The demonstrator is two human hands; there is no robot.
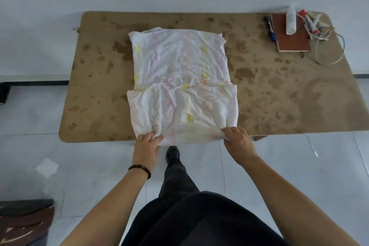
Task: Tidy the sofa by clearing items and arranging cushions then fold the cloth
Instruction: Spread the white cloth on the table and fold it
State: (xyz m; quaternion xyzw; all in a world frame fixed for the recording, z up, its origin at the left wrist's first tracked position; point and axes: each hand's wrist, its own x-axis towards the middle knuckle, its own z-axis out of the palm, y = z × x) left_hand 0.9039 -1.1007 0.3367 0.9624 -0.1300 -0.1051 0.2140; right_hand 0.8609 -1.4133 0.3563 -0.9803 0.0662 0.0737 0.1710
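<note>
We see a pale tiled floor (299, 166) filling most of the view, and on it a low brown tabletop (279, 96) with rounded corners and dark blotches across its surface. In the middle of the tabletop lies the cloth (179, 70), white with faint pink, yellow and orange marks. It is creased and spread flat. Its near part is doubled over, which leaves a wider band towards us, and its near edge hangs just over the near rim of the tabletop.

Below that we see the person's dark trousers, with one dark shoe (172, 153) on the floor between the two arms. At the far right corner of the tabletop a reddish-brown notebook (293, 40) lies flat, and a white bottle (291, 21) rests on its side across the notebook's far end.

The left hand (146, 146) is at the near left corner of the cloth, its grip closed on a bunched fold of fabric. The right hand (238, 142) is at the near right corner, its grip pinching the edge there.

A pale cable (337, 54) loops to the right of the notebook, a blue pen (270, 29) lies just left of it, and red-capped markers (303, 14) sit at its far right. A dark beaded bracelet (140, 169) circles the left wrist.
</note>
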